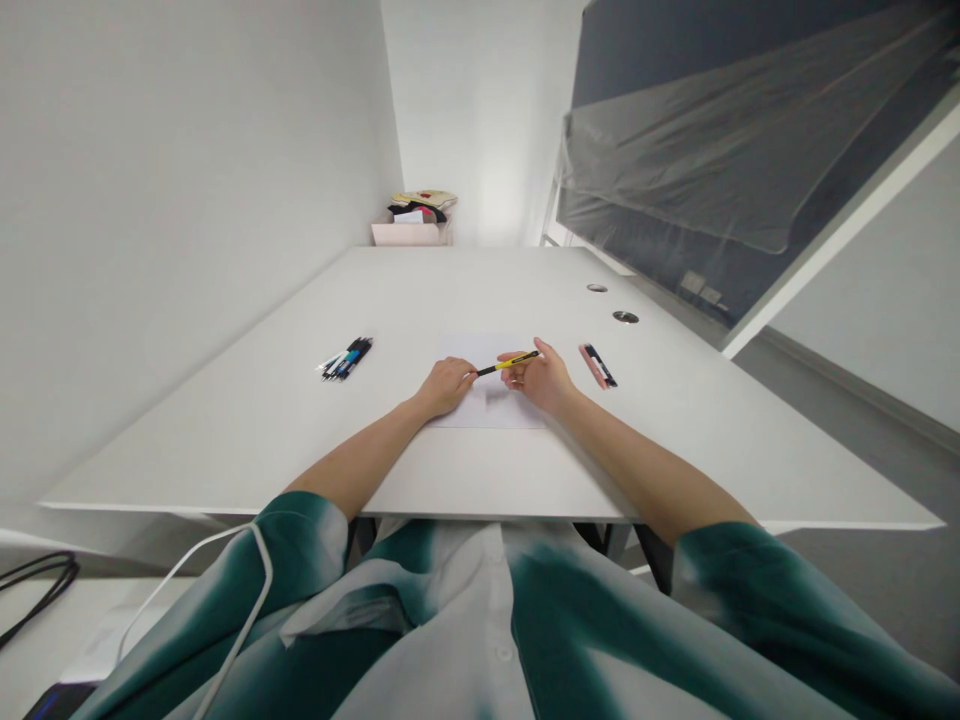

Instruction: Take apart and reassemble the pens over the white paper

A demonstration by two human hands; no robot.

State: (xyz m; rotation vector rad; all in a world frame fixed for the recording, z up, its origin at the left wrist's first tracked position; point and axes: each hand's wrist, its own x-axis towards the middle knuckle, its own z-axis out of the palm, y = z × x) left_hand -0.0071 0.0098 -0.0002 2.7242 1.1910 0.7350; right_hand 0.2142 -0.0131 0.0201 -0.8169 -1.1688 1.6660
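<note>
A slim yellow-and-black pen [508, 363] is held slantwise above a sheet of white paper [487, 418]. My left hand [447, 386] rests over the paper's left side, its fingers closed at the pen's black lower-left end. My right hand [546, 380] grips the yellow part near the other end between thumb and fingers, palm turned partly up. Beneath the pen, a grey shadow falls on the sheet. Whether the black end is a cap or part of the barrel cannot be made out.
Several pens [347, 360] lie bunched on the white table [465, 475] to the left. A pink-and-black item [598, 366] lies right of my right hand. Two round metal table inserts sit farther right. A filled box [409, 233] stands at the far end; a white cable [259, 570] crosses my left sleeve.
</note>
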